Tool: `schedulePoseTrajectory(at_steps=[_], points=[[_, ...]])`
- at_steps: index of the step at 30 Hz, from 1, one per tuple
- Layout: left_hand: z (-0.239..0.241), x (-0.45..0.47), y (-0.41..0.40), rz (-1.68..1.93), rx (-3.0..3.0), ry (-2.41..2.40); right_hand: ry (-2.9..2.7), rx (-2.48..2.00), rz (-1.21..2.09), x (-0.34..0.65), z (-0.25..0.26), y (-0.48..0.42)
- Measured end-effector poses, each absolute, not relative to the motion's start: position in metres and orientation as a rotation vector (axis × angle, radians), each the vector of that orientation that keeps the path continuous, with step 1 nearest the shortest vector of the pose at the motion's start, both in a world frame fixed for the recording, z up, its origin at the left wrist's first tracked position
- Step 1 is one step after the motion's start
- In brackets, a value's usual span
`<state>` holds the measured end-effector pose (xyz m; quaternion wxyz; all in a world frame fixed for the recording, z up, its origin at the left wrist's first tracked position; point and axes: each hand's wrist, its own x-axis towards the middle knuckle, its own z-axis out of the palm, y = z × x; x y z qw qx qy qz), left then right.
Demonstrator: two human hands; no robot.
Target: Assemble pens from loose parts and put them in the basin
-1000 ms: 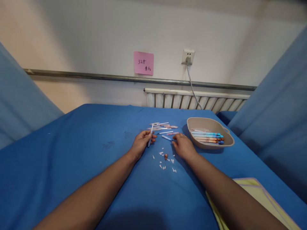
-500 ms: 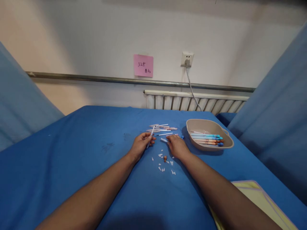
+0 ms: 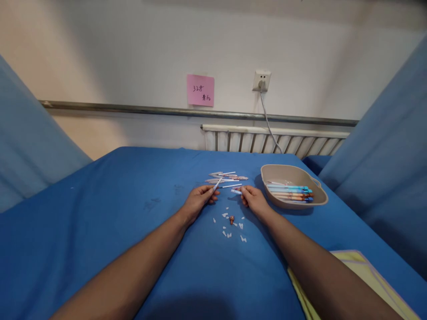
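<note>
My left hand (image 3: 199, 199) rests on the blue cloth with its fingers pinched round a thin white pen refill (image 3: 217, 183) that points up and right. My right hand (image 3: 254, 199) is closed on a short blue and white pen barrel (image 3: 236, 192), whose tip sticks out toward the left hand. Just beyond both hands lies a small heap of pen parts and refills (image 3: 227, 178). Several tiny white bits and one small copper-coloured piece (image 3: 231, 219) are scattered between my wrists.
A beige tray (image 3: 316, 198) holding several blue and orange pens stands right of my right hand. A yellow cloth (image 3: 358, 262) lies at the near right. Behind the table are a radiator (image 3: 273, 140), a wall socket with cable and a pink note.
My right hand lifted the pen barrel off the cloth and drew it left, toward the left hand. The left hand tilted its refill further to the right.
</note>
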<state>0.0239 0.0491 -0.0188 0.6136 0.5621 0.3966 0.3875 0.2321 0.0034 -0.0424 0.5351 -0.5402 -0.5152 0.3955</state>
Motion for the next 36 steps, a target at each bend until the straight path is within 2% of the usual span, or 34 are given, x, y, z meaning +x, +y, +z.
schedulePoseTrajectory(at_steps=[11, 25, 36], points=[[-0.02, 0.028, 0.041, 0.779, 1.64, 0.927, -1.043, -1.18, 1.002, 0.237, -0.03, 0.0], [-0.011, 0.03, 0.028, 0.71, 2.011, 0.89, -1.298, -1.265, 0.923, 0.224, -0.034, -0.003], [-0.013, 0.03, 0.028, 0.709, 1.988, 0.813, -1.483, -1.289, 0.867, 0.226, -0.035, -0.008]])
